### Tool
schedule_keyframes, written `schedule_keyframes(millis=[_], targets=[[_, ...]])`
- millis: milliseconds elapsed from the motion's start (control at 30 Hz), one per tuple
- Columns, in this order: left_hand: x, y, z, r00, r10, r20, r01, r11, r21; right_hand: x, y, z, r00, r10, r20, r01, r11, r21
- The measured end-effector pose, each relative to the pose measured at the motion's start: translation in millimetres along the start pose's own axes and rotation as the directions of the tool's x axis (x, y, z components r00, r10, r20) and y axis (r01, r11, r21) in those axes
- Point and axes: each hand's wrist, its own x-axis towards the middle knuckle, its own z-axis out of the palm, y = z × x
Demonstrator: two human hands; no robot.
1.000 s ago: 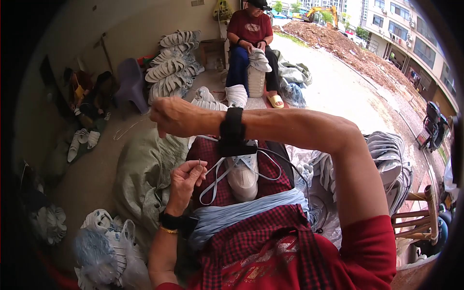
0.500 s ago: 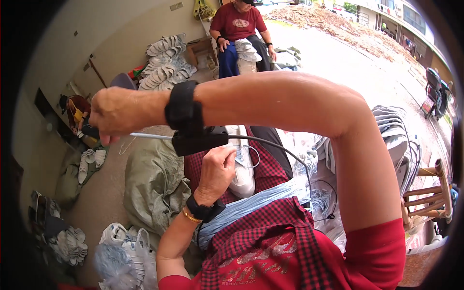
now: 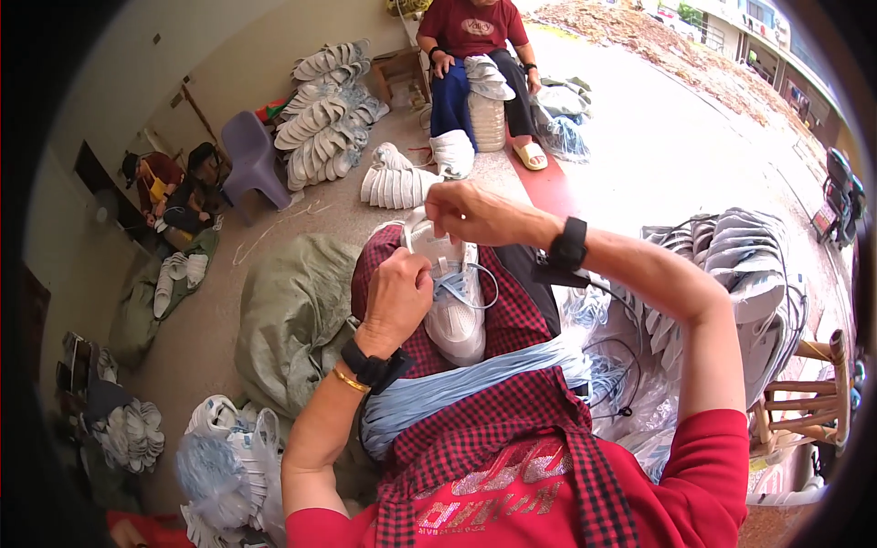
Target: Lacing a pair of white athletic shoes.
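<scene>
white shoe (image 3: 454, 301) lying on the lap, long axis running away from the body, toe end far. left hand (image 3: 398, 294) curled closed against its left side, nearer to the body. right hand (image 3: 471, 214) pinching the pale blue lace (image 3: 464, 285) above the far end.

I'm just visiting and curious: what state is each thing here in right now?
White sneaker: lying on the lap, partly laced.
Pale blue lace: loose, looping off the shoe.
Left hand: closed on the shoe's upper.
Right hand: pinched shut at the shoe's top.
Bundle of pale blue laces: draped across the lap.
</scene>
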Motion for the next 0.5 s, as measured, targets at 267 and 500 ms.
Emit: schedule_keyframes(millis=[267, 500], targets=[[12, 7, 6, 0.992, 0.043, 0.122, -0.053, 0.995, 0.080, -39, 25, 30, 0.964, -0.097, -0.248, 0.115, 0.992, 0.059], [12, 11, 13, 1.000, -0.005, 0.016, 0.004, 1.000, 0.011, -32, 32, 33, 0.945, -0.248, -0.214, 0.181, 0.940, -0.288]])
